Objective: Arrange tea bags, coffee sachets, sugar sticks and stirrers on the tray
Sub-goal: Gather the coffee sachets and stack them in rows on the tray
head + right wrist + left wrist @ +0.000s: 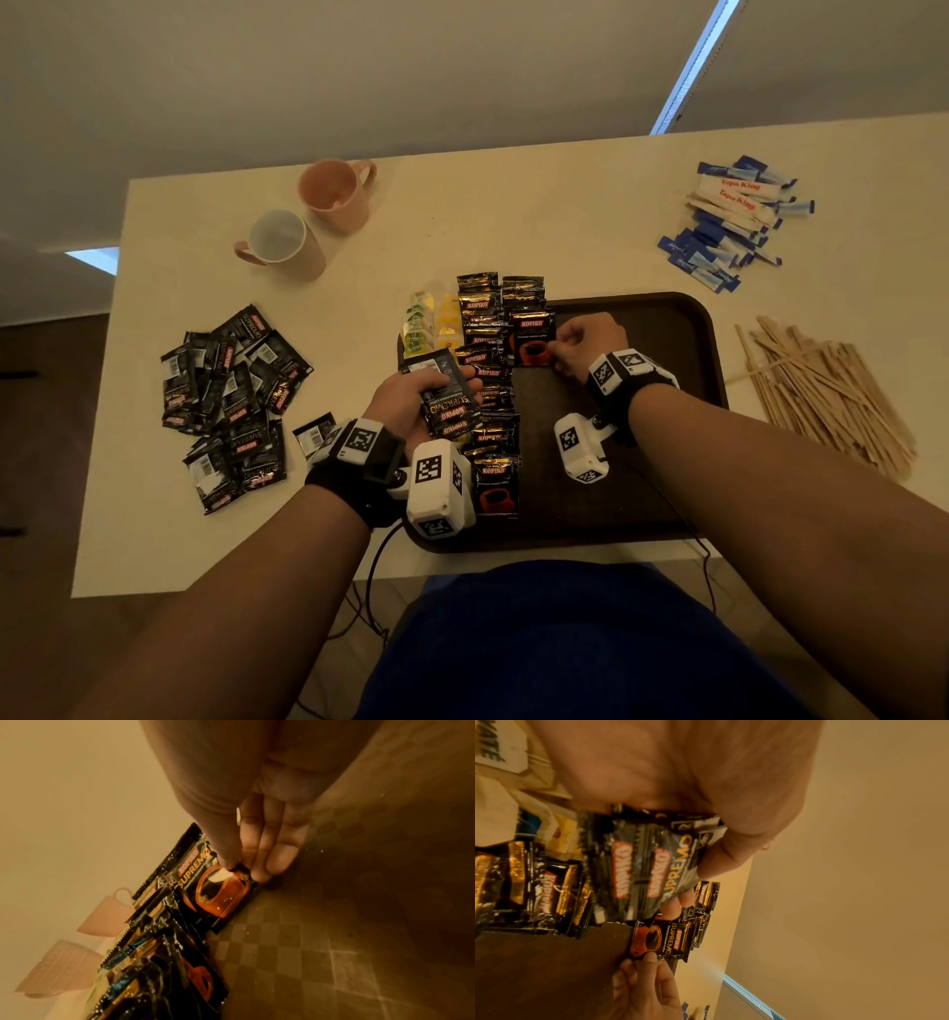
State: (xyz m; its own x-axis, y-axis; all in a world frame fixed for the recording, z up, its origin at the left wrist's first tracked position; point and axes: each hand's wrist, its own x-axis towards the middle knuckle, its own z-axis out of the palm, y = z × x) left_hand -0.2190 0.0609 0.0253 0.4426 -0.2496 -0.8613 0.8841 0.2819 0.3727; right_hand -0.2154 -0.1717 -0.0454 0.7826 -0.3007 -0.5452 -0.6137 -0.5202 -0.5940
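Right hand [585, 342] pinches black Kopiko Supremo sachet [531, 336], orange cup print, on tray [667, 329]; left hand [416, 401] grips sachet stack [447, 398].

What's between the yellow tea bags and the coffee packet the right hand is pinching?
A row of overlapping Kopiko coffee sachets lies between the yellow tea bags and the pinched sachet, seen from the head camera.

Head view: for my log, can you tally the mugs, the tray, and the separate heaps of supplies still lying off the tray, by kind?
Pink mugs: 2
Tray: 1
Heap of coffee sachets off the tray: 1
Heap of sugar sticks: 1
Heap of stirrers: 1
Total: 6
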